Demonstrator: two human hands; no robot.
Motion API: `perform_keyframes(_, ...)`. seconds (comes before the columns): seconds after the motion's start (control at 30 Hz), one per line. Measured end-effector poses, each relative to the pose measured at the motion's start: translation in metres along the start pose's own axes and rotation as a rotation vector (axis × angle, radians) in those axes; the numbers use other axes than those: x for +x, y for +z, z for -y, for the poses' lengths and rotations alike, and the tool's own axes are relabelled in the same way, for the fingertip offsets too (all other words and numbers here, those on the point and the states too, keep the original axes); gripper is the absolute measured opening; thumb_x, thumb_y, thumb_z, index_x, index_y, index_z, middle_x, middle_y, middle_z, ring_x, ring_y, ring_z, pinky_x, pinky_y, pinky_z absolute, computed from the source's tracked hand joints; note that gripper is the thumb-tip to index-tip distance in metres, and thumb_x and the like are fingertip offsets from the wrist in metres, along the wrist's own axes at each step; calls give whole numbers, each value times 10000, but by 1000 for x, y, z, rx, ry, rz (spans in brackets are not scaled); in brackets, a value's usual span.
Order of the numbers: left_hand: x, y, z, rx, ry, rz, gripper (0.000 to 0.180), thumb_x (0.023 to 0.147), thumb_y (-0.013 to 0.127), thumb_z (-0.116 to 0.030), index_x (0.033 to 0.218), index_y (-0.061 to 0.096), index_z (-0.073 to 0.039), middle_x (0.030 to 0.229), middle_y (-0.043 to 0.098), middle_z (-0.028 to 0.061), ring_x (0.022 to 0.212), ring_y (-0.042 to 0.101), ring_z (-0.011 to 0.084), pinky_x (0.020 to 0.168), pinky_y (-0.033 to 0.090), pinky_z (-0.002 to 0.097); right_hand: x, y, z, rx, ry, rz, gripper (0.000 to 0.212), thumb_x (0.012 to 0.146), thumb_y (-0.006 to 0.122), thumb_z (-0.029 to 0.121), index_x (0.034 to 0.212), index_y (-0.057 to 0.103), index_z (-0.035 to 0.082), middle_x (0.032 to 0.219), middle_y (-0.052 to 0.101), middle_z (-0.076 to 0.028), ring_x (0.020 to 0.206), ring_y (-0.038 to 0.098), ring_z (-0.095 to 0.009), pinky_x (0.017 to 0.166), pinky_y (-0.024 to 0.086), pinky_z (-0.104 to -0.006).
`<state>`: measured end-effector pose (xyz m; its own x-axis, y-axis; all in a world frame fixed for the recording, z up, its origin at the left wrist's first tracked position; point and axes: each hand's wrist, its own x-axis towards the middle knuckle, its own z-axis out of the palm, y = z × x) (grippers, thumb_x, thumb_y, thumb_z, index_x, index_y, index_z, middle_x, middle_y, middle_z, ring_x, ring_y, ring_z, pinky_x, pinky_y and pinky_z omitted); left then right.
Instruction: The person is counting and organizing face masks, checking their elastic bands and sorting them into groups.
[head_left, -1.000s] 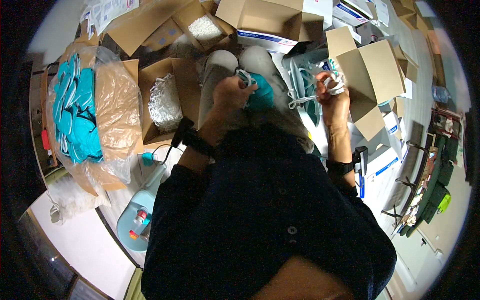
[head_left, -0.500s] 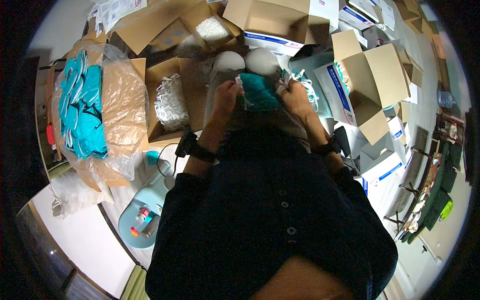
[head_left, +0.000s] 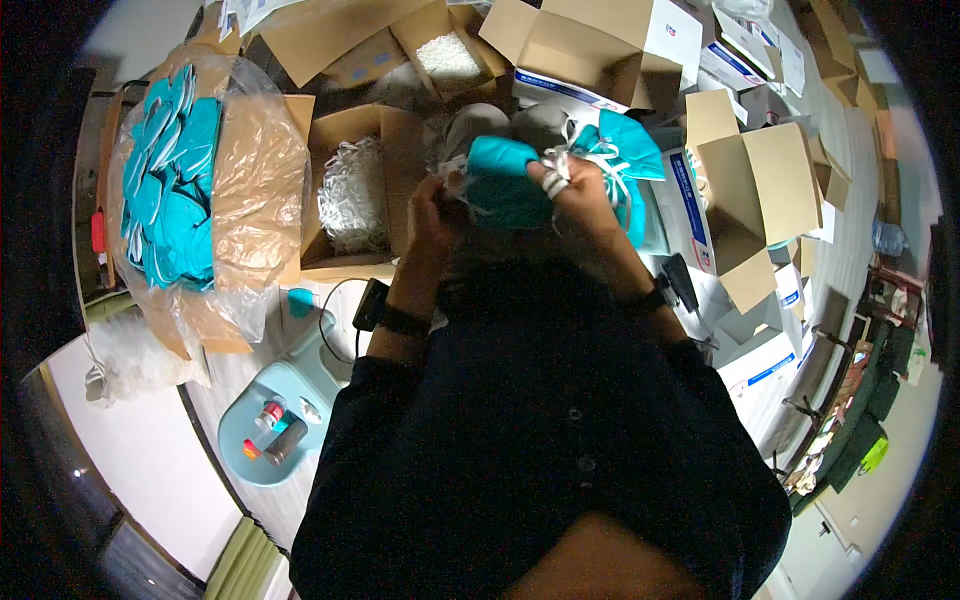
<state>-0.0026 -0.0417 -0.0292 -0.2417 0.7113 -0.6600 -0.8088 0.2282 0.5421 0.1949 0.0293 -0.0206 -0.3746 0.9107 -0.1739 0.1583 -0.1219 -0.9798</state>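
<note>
A teal fabric piece (head_left: 507, 190) is stretched between my two hands, just in front of my body. My left hand (head_left: 433, 212) pinches its left side, where some pale cord or trim shows. At the upper right corner my right hand (head_left: 583, 193) is closed, with a white ribbon (head_left: 556, 174) passing over its fingers. Beyond that hand lies a gathered bunch of teal fabric (head_left: 630, 148) with white ribbon ties. To my left, an open carton holds a heap of white ribbons (head_left: 352, 195). Farther left, flat teal fabric pieces (head_left: 175, 200) are piled in a carton lined with clear plastic.
Open cardboard cartons (head_left: 575, 55) stand at the back, and another carton (head_left: 755, 180) gapes at the right. One far carton contains more white cord (head_left: 447, 58). A light-blue plastic stool (head_left: 245, 430) at the lower left holds bottles (head_left: 288, 440).
The teal fabric's top now folds over toward my right hand. The bunch beyond that hand has come into fuller view, spread farther right. The whole view has shifted slightly.
</note>
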Motion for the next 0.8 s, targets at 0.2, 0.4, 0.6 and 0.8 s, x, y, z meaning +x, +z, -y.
perform_keyframes(0.2, 33, -45, 0, -119, -8, 277, 140, 825, 549, -161, 874, 596, -39, 672, 544, 30, 598, 541, 186, 585, 455, 330, -11, -45, 77, -193, -272, -223, 193, 842, 684, 147, 741, 600, 7, 677, 532, 32, 631, 423, -62, 556, 377, -235)
perform_keyframes(0.4, 22, 7, -21, 703, 820, 131, 142, 825, 650, -84, 944, 629, -10, 682, 526, -30, 604, 484, 76, 559, 390, 214, -15, -78, 114, -243, -250, -162, 163, 854, 673, 171, 778, 611, 41, 676, 491, 78, 636, 391, -38, 571, 336, -210)
perform_keyframes(0.6, -20, 90, -35, 828, 703, 688, 156, 850, 674, -104, 976, 630, -24, 619, 382, -96, 555, 300, 3, 474, 213, 208, -14, -84, 127, -212, -199, -106, 164, 850, 681, 197, 772, 625, 64, 680, 506, 85, 639, 399, -34, 575, 333, -206)
perform_keyframes(0.8, -18, 98, -21, 717, 582, 673, 107, 855, 668, -99, 887, 639, -1, 650, 470, -72, 581, 371, 6, 495, 281, 189, -11, -92, 118, -70, 17, -160, 164, 842, 690, 236, 781, 654, 88, 659, 505, 92, 614, 404, -28, 553, 317, -205)
